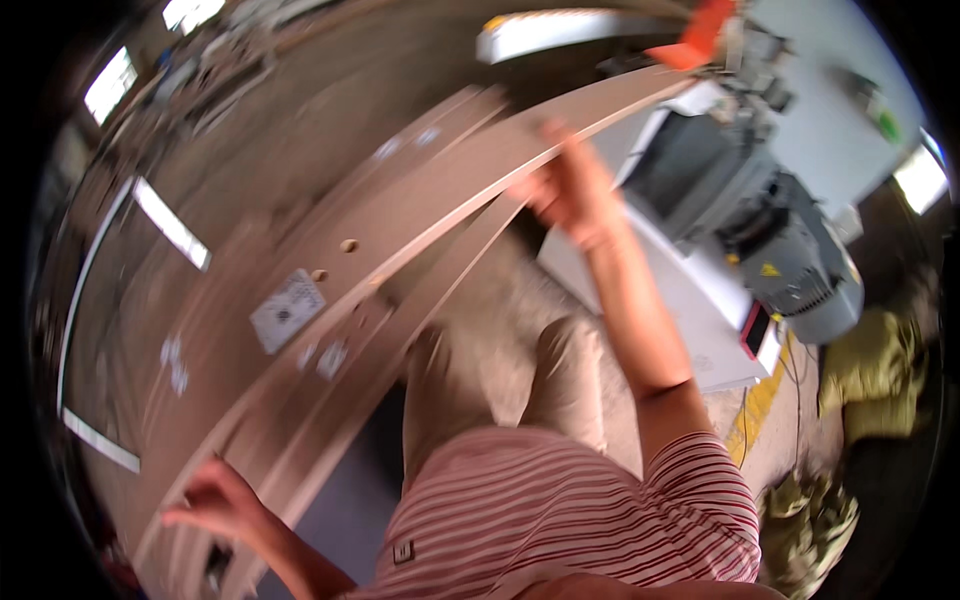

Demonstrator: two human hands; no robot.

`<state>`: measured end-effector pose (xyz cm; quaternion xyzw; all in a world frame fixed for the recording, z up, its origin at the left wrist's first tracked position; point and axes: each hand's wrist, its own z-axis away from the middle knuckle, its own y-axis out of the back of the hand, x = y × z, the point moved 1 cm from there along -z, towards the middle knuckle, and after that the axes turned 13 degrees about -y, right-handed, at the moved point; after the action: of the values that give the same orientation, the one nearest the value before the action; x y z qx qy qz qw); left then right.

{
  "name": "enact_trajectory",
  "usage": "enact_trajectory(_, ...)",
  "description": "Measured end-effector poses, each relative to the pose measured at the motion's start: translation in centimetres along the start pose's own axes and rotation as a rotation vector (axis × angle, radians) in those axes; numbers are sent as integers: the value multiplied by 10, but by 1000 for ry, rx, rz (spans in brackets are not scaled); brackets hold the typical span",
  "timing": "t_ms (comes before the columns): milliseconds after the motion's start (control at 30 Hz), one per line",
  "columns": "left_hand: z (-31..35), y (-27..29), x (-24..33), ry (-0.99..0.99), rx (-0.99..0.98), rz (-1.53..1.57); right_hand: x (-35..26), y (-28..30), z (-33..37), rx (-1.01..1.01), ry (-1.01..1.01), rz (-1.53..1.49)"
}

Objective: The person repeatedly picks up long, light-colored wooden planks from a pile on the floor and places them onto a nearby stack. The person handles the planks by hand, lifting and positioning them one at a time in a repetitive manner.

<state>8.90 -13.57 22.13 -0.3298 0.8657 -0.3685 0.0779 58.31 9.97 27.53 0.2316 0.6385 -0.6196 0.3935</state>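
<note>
A long brown board slants across a workshop floor, raised between a worker's two hands, its far end just beside an orange-red guard and its near end at lower left. Two round holes and a white label mark its face. The right hand pinches the near long edge well toward the far end, thumb above and fingers curled beneath. The left hand is at the same edge near the opposite end; motion blur there makes it impossible to tell whether its fingers close on the wood or merely support it.

The step in hand appears to be handling the board at full length; any next move would call for both ends to be guided together, with the far end kept from knocking the guard.

More brown boards show below the long edge, labels on them too. To the right stands a pale machine base carrying a dark grey motor; a red-edged slab lies by the base's near right corner. Olive sacks slump beyond it, and a white frame lies at far left.
</note>
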Motion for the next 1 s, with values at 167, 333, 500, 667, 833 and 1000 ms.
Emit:
enact_trajectory(167,44,82,176,-502,1179,-993,58,-18,18,-20,-62,92)
enact_trajectory(333,159,115,240,-681,1569,-1507,193,-7,27,-68,-564,-4)
enact_trajectory(500,190,123,222,-409,1692,-1751,284,33,11,5,-777,-15)
enact_trajectory(667,225,161,294,237,1739,-1748,303,24,-7,-62,-992,350)
enact_trajectory(833,248,191,273,461,1855,-1696,328,38,-10,-39,-948,343)
enact_trajectory(1000,232,199,262,440,1892,-1868,335,36,-13,-54,-941,306)
